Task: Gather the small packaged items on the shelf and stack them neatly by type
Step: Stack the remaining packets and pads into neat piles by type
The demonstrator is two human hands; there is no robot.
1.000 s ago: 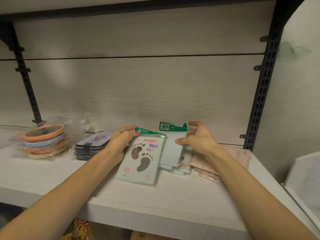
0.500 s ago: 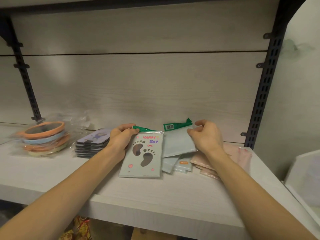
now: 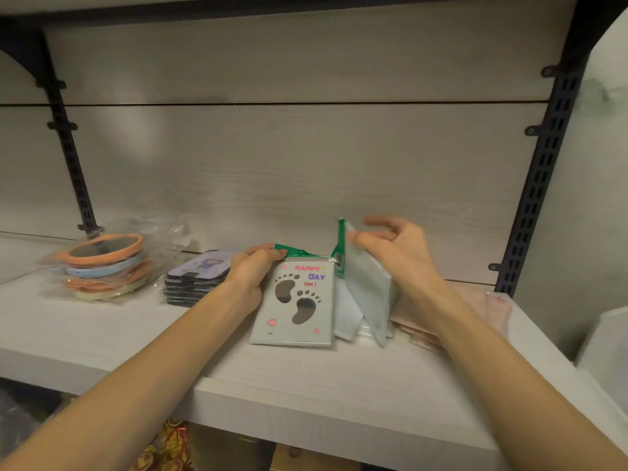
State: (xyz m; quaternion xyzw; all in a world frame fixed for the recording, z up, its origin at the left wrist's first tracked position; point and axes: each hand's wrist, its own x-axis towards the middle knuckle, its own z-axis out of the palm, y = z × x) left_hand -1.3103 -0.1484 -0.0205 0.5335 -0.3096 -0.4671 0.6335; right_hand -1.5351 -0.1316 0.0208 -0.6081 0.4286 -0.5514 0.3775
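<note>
Shelf [image 3: 306,379]: two hands [image 3: 253,271], five-pack stack [image 3: 195,283]

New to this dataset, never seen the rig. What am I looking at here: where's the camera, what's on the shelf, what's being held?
No machine here: a person works with bare hands, filmed by one wide-angle camera on their head, looking forward and down.

The left hand pinches the green top of a footprint packet lying flat on the white shelf. The right hand tips up a pale green packet from a small pile of similar ones.

Also on the shelf: bagged coloured rings at far left, a stack of dark flat items, and pink packets partly hidden under the right arm.
</note>
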